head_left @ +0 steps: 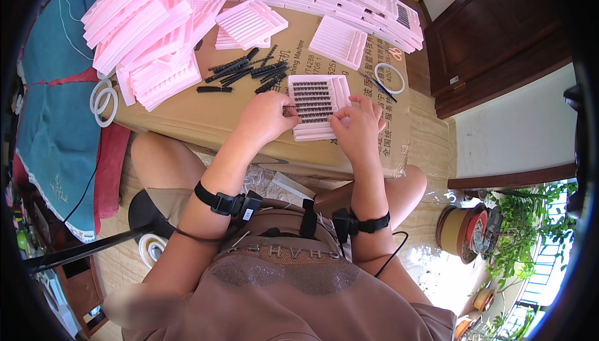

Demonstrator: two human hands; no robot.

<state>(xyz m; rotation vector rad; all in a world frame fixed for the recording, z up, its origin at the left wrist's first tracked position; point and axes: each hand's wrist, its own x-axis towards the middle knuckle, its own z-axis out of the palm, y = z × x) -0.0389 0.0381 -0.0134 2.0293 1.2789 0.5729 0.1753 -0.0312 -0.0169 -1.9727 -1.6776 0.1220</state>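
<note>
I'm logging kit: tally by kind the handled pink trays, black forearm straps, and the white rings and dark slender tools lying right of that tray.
Handled pink tray: 1
Black forearm straps: 2
White ring: 1
Dark slender tool: 1
Total: 5

a pink tray (314,134) holds black lash rows (313,99).

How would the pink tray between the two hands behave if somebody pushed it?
The pink tray would likely slide rather than tip, since it looks wide, low and flat on the cardboard. It seems stiff and light, judging by its thin, moulded, plastic-looking walls.
</note>
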